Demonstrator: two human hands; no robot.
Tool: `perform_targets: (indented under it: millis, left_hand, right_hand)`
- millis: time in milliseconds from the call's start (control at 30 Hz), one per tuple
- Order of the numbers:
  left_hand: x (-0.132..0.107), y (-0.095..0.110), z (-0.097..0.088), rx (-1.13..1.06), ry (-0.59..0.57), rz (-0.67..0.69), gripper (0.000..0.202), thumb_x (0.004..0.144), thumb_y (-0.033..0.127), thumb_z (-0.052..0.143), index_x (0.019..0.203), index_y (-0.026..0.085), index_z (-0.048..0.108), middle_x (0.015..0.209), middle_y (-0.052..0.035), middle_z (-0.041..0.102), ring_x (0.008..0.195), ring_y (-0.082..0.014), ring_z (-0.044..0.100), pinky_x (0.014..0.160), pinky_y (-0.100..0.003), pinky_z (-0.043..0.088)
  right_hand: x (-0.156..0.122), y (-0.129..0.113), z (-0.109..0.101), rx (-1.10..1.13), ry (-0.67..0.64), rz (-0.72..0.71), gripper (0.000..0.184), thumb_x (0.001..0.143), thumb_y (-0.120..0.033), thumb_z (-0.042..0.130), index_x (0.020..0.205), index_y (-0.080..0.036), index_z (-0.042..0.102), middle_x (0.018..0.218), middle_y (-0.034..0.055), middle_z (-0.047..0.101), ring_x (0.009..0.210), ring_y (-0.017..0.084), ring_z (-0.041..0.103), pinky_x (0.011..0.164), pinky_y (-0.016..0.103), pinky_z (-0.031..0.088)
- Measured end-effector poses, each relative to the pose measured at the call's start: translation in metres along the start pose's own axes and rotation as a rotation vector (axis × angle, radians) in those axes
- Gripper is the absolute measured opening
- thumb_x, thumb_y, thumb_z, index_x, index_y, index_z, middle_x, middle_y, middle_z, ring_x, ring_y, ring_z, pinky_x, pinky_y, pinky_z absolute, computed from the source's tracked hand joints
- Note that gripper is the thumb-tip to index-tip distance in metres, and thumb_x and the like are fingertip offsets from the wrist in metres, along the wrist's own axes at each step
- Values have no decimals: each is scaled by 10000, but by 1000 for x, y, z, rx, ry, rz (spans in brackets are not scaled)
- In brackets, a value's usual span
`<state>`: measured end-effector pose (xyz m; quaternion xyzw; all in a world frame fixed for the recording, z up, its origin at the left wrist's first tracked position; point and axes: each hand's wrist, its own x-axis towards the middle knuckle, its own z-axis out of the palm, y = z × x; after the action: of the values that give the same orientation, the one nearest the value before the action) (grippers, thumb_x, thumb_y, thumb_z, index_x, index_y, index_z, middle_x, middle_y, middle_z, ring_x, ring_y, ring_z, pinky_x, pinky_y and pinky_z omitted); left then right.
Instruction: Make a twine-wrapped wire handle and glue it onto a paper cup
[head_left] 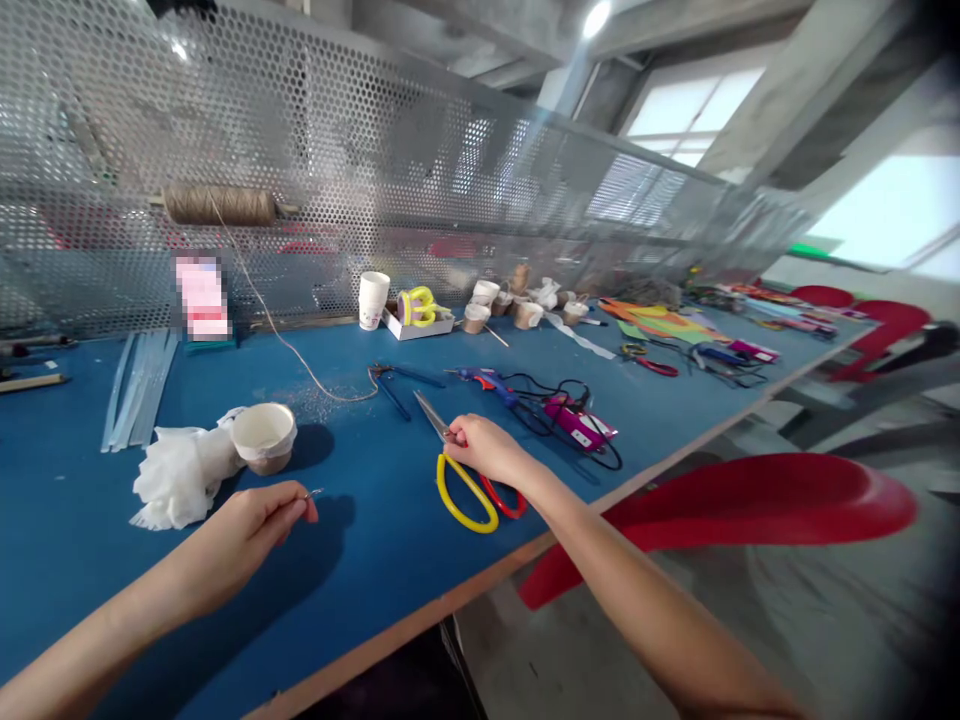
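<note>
"Scissors (441, 477), yellow and red in the handles: where did they lie?"

"Over the near part of the blue table (375, 570), close to its edge, blades pointing away from the person. I couldn't tell whether they rested on the surface or were slightly raised."

"And the right hand (487, 447)?"

"Its thumb and fingers were clamped on them around the pivot, outside the handle loops."

"What did the left hand (259, 525) have?"

"A thin shiny piece (316, 491), pinched between thumb and forefinger. It was too small to make out properly."

"Anything around them?"

"A tissue-lined cup (268, 462) stood just beyond the left hand, touching a crumpled white tissue (176, 480). Pliers (394, 399) lay open past the blade tips, with the end of the twine (274, 328) at their head. A blue glue gun (489, 380) lay beyond the right hand."
</note>
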<state>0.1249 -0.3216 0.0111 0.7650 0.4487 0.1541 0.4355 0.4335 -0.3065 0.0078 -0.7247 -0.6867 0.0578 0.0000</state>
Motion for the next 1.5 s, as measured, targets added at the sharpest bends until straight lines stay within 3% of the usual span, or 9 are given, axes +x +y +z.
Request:
perform_targets:
  millis: [100, 267, 500, 733, 867, 1000, 1167, 1367, 1500]
  left_hand:
    - [2, 3, 0, 55, -65, -27, 381, 852, 408, 270, 830, 180, 574, 623, 2, 460, 597, -152, 423, 561, -273, 338]
    - [5, 8, 5, 62, -79, -21, 375, 842, 378, 274, 825, 166, 582, 580, 8, 441, 554, -144, 411, 539, -271, 314]
    - [5, 7, -3, -273, 91, -73, 339, 830, 421, 377, 846, 148, 577, 510, 49, 364, 470, -92, 308, 452, -229, 215]
    - [3, 8, -15, -771, 121, -87, 310, 801, 424, 484, 882, 129, 533, 526, 77, 342, 418, -32, 213, 411, -193, 120]
    - [1, 7, -17, -816, 107, -73, 296, 809, 407, 490, 873, 121, 535, 531, 76, 347, 414, -21, 209, 408, -192, 107]
    - [2, 9, -19, -814, 105, -56, 303, 805, 406, 491, 870, 114, 541, 530, 74, 347, 414, -24, 216, 405, -193, 118]
    - [17, 22, -15, -722, 252, 19, 284, 818, 374, 468, 984, 147, 498, 517, 82, 346, 414, -41, 242, 401, -191, 146]
    - [41, 39, -11, -432, 402, 150, 295, 783, 334, 534, 1006, 141, 519, 469, 82, 338, 424, -60, 286, 408, -211, 189]
    - [29, 42, -20, -601, 275, 113, 242, 849, 371, 409, 920, 159, 501, 550, 61, 370, 441, -52, 288, 403, -193, 187]
  right_hand:
    - [21, 2, -13, -13, -45, -23, 196, 738, -314, 558, 855, -169, 620, 879, 62, 653, 821, 185, 607, 668, 233, 418]
    - [90, -28, -24, -59, -27, -5, 638, 708, -488, 583, 1196, -91, 474, 1254, 192, 481, 1145, 289, 460, 851, 316, 394]
    - [135, -80, -21, -31, -80, 19, 414, 623, -317, 680, 961, -84, 627, 1112, 197, 560, 981, 298, 566, 791, 373, 440]
    - [120, -85, -30, 165, 151, 31, 485, 646, -282, 617, 1058, -39, 540, 1205, 246, 419, 1060, 356, 469, 839, 429, 379]
    - [96, -63, -50, 416, 90, -48, 331, 730, -386, 499, 896, -109, 575, 897, 120, 573, 774, 202, 551, 617, 287, 433]
    - [57, -57, -57, 780, -41, -177, 489, 842, -468, 182, 913, -154, 550, 805, 68, 552, 544, 98, 446, 413, 200, 332]
    - [19, -84, -36, 1560, -438, -191, 254, 734, -362, 482, 875, -160, 545, 716, 11, 482, 484, 63, 339, 360, 165, 201]
    - [3, -113, -20, 1601, -301, -307, 292, 664, -255, 558, 945, -178, 549, 756, 3, 485, 539, 76, 398, 412, 178, 327]
    - [-1, -109, -23, 1719, -213, -319, 292, 685, -271, 404, 941, -177, 508, 853, 56, 541, 669, 142, 513, 564, 276, 453]
